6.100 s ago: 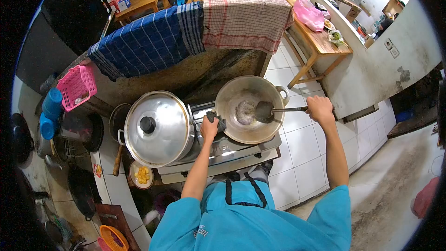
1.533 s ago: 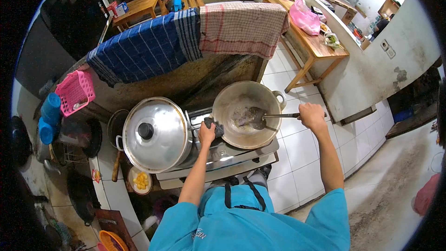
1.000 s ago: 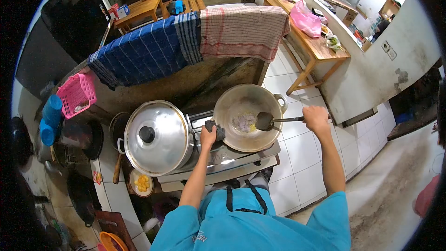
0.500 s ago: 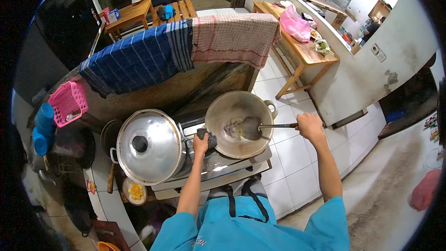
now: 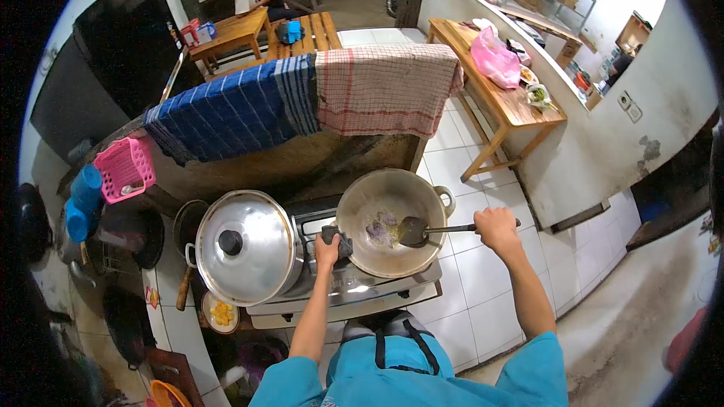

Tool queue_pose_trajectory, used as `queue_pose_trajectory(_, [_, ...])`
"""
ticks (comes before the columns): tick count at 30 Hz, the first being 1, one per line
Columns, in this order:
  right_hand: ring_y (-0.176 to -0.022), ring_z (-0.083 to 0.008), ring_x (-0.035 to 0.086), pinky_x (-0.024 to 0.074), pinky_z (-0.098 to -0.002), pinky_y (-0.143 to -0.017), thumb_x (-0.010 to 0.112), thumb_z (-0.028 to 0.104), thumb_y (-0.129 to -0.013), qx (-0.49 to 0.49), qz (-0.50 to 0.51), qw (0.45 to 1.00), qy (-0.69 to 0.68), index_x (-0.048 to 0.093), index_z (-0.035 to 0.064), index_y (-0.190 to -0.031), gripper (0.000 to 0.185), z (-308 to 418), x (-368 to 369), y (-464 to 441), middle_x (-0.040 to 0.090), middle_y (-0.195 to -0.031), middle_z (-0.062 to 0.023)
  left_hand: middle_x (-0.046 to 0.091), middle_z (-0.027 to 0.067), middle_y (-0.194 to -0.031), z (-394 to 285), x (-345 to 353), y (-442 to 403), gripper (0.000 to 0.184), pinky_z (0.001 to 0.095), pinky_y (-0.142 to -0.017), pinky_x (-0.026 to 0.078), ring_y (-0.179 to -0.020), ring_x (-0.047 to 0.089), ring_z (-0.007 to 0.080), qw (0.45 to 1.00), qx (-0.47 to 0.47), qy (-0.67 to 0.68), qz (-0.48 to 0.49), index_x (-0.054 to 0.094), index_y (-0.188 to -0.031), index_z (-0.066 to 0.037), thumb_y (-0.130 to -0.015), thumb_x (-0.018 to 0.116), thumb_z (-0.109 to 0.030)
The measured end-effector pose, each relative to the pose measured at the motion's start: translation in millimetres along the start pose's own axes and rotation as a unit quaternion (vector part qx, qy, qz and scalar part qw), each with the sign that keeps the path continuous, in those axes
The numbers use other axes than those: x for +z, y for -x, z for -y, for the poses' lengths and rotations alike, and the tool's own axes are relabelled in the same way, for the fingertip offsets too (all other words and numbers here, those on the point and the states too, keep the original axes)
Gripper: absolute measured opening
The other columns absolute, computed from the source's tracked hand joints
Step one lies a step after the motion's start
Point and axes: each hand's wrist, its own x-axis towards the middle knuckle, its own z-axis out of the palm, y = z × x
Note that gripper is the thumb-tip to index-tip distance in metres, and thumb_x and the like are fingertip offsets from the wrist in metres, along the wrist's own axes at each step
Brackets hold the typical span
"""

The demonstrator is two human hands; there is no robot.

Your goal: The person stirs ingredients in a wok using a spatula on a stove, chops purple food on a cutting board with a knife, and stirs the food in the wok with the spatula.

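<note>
Where one wok (image 5: 389, 202) stands, the right hand (image 5: 495, 229) grips one spatula (image 5: 415, 232).

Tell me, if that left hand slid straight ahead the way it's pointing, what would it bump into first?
Past the dark cloth it grips, the left hand would probably meet the low wall behind the stove, perhaps brushing the wok first; depth is hard to judge.

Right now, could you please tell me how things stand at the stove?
Left hand holding dark cloth at left side of wok. Right hand gripping spatula, tip inside wok. Lidded pot close by, left of wok.
</note>
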Motion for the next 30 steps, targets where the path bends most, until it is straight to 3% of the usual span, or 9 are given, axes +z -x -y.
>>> queue_pose_trajectory(2, [-0.071, -0.0267, 0.065, 0.0485, -0.0365, -0.059, 0.06, 0.006, -0.072, -0.016, -0.015, 1.0, -0.016, 0.065, 0.0097, -0.073, 0.006, -3.5, -3.5, -4.1, 0.065, -0.074, -0.0108, 0.051, 0.0272, -0.117, -7.9, -2.1, 4.5, 0.07, 0.0392, -0.093, 0.039, -0.109, 0.05, 0.0388, 0.999, -0.013, -0.032, -0.008, 0.042, -0.124, 0.006, -0.075, 0.067, -0.036])
queue_pose_trajectory(5, [-0.071, -0.0263, 0.064, 0.0481, -0.037, -0.06, 0.068, 0.02, -0.073, -0.01, -0.007, 1.0, 0.0, 0.066, 0.0089, -0.075, 0.012, -13.4, -7.6, -7.8, 0.065, -0.076, -0.0109, 0.053, 0.0256, -0.115, -3.3, 1.2, 6.6, 0.068, 0.0402, -0.091, 0.04, -0.107, 0.051, 0.0386, 0.999, -0.002, -0.022, -0.031, 0.044, -0.121, 0.006, -0.074, 0.068, -0.037])
queue_pose_trajectory(9, [-0.071, -0.0261, 0.064, 0.0484, -0.0372, -0.059, 0.068, 0.014, -0.07, -0.039, -0.02, 0.999, 0.016, 0.065, 0.0083, -0.074, 0.007, -9.9, -6.7, -17.2, 0.065, -0.075, -0.0112, 0.056, 0.0258, -0.11, -12.0, -6.3, 9.1, 0.069, 0.0422, -0.089, 0.042, -0.104, 0.053, 0.0398, 1.0, -0.009, -0.024, 0.005, 0.045, -0.119, 0.006, -0.072, 0.068, -0.038])
queue_pose_trajectory(13, [-0.07, -0.0256, 0.065, 0.0488, -0.0368, -0.059, 0.066, 0.009, -0.067, -0.036, -0.031, 0.999, -0.019, 0.065, 0.0086, -0.071, 0.004, -15.1, -6.7, -23.9, 0.065, -0.075, -0.0108, 0.056, 0.0274, -0.108, 8.4, 3.2, -3.8, 0.071, 0.0419, -0.088, 0.042, -0.103, 0.054, 0.0403, 0.998, 0.014, -0.041, -0.038, 0.045, -0.12, 0.006, -0.07, 0.069, -0.04])
queue_pose_trajectory(16, [-0.07, -0.0258, 0.065, 0.0491, -0.0365, -0.059, 0.068, 0.013, -0.068, -0.032, -0.023, 0.999, 0.004, 0.065, 0.0086, -0.071, 0.006, -15.4, -10.9, -20.8, 0.065, -0.074, -0.0105, 0.062, 0.0213, -0.092, 6.9, 7.2, 1.3, 0.048, 0.0405, -0.077, 0.046, -0.086, 0.06, 0.035, 0.994, 0.044, -0.046, -0.09, 0.056, -0.101, 0.003, -0.071, 0.071, -0.032])
queue_pose_trajectory(19, [-0.072, -0.0263, 0.064, 0.0489, -0.037, -0.059, 0.07, 0.019, -0.069, -0.028, -0.033, 0.999, 0.021, 0.065, 0.0081, -0.073, 0.013, -12.5, 2.2, -21.5, 0.065, -0.074, -0.0106, 0.058, 0.0268, -0.104, -4.6, -3.0, 8.3, 0.062, 0.0446, -0.085, 0.042, -0.099, 0.055, 0.0407, 1.0, 0.007, -0.014, -0.023, 0.05, -0.111, 0.004, -0.071, 0.068, -0.04])
queue_pose_trajectory(23, [-0.073, -0.0259, 0.065, 0.0489, -0.0366, -0.059, 0.061, 0.007, -0.071, 0.008, 0.004, 1.0, -0.015, 0.065, 0.0091, -0.074, 0.005, -7.8, -9.2, -9.0, 0.066, -0.076, -0.0107, 0.058, 0.0266, -0.1, -5.5, -2.4, 9.2, 0.059, 0.0461, -0.083, 0.043, -0.095, 0.055, 0.0419, 0.998, -0.006, -0.06, -0.025, 0.05, -0.109, 0.003, -0.073, 0.066, -0.04])
queue_pose_trajectory(27, [-0.073, -0.0255, 0.065, 0.0491, -0.0357, -0.059, 0.066, 0.014, -0.072, 0.028, -0.003, 0.999, 0.015, 0.065, 0.0101, -0.074, 0.004, -8.8, -3.4, -1.1, 0.065, -0.076, -0.0099, 0.058, 0.0265, -0.098, -7.5, 0.9, 15.8, 0.058, 0.0459, -0.081, 0.043, -0.093, 0.056, 0.0422, 0.995, 0.018, -0.066, -0.079, 0.048, -0.109, 0.005, -0.074, 0.065, -0.039])
queue_pose_trajectory(30, [-0.074, -0.025, 0.065, 0.0489, -0.0357, -0.059, 0.066, 0.013, -0.072, 0.022, -0.006, 1.0, 0.001, 0.065, 0.0104, -0.073, 0.003, -4.3, 2.0, -2.0, 0.066, -0.077, -0.0095, 0.058, 0.0265, -0.098, -6.4, -1.7, 10.5, 0.056, 0.046, -0.08, 0.043, -0.093, 0.055, 0.0424, 0.998, 0.009, -0.059, -0.032, 0.048, -0.105, 0.005, -0.075, 0.065, -0.039])
